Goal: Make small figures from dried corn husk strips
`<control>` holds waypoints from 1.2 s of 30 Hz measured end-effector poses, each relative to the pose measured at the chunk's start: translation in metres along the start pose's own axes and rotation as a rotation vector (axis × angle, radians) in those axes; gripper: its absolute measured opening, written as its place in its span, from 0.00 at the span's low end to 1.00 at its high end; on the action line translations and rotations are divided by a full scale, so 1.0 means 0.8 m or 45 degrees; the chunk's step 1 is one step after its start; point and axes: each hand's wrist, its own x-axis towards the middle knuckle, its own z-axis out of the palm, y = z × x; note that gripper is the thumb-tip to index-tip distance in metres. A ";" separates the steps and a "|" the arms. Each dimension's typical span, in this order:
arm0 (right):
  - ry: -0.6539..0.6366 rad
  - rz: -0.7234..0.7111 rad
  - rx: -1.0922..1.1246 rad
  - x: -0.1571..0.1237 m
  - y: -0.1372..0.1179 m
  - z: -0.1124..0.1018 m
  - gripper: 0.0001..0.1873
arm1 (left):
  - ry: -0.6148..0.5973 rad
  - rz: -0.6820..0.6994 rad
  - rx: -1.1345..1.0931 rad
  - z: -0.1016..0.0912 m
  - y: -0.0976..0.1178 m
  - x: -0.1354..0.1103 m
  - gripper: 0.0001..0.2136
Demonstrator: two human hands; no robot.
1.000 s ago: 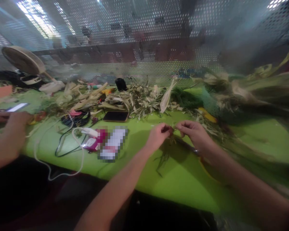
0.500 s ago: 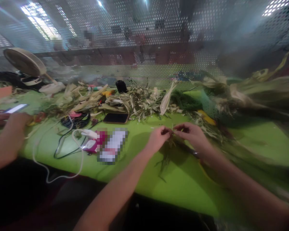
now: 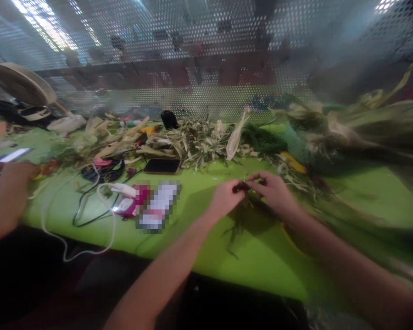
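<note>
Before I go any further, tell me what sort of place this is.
Probably a shared craft workshop: dry husks lie heaped along a green table, and another person's hand is at the same table.

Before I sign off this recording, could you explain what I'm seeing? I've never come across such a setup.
There's no robot: a person works bare-handed, and one head-worn camera takes every picture, looking forward and down. Over a green table, the left hand pinches thin plant-like strands; the right hand meets them, its exact grip blurred. Beyond lie pale dried husks and a dark-screened phone. The hand at far left belongs to someone else.
</note>
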 end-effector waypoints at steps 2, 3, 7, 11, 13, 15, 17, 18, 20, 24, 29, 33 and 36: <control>-0.011 0.062 0.047 -0.001 -0.002 0.002 0.12 | 0.005 -0.015 -0.037 0.001 0.000 0.000 0.09; -0.013 0.073 0.060 -0.002 -0.003 0.002 0.11 | 0.010 -0.033 -0.063 0.001 -0.002 0.001 0.10; -0.021 -0.035 0.050 -0.002 -0.001 0.003 0.11 | 0.040 -0.094 -0.256 0.000 -0.011 0.005 0.11; -0.002 -0.192 -0.160 -0.003 0.002 0.001 0.11 | 0.122 -0.099 -0.343 -0.001 -0.014 0.008 0.07; 0.006 -0.185 -0.242 -0.004 0.002 0.000 0.11 | 0.146 -0.066 -0.321 -0.001 -0.013 0.008 0.05; 0.020 -0.164 -0.297 -0.005 0.002 0.000 0.11 | 0.158 -0.006 -0.294 0.000 -0.013 0.007 0.05; 0.032 -0.169 -0.352 -0.005 0.003 0.001 0.10 | 0.163 0.053 -0.270 0.000 -0.012 0.007 0.04; 0.039 -0.185 -0.377 -0.004 0.003 0.002 0.09 | 0.157 0.077 -0.259 0.000 -0.011 0.006 0.04; 0.055 -0.225 -0.417 -0.003 0.005 0.003 0.08 | 0.137 0.103 -0.235 0.000 -0.009 0.005 0.03; 0.069 -0.304 -0.487 -0.002 0.009 0.003 0.06 | 0.103 0.089 -0.226 -0.001 -0.007 0.004 0.03; 0.095 -0.327 -0.557 -0.003 0.007 0.004 0.07 | 0.117 0.025 -0.310 -0.002 -0.009 0.007 0.05; 0.087 -0.204 -0.460 -0.002 0.005 0.003 0.08 | 0.115 -0.025 -0.379 -0.002 -0.012 0.008 0.09; 0.029 -0.124 -0.386 0.000 0.007 0.002 0.09 | 0.163 0.052 -0.224 -0.002 -0.011 0.006 0.08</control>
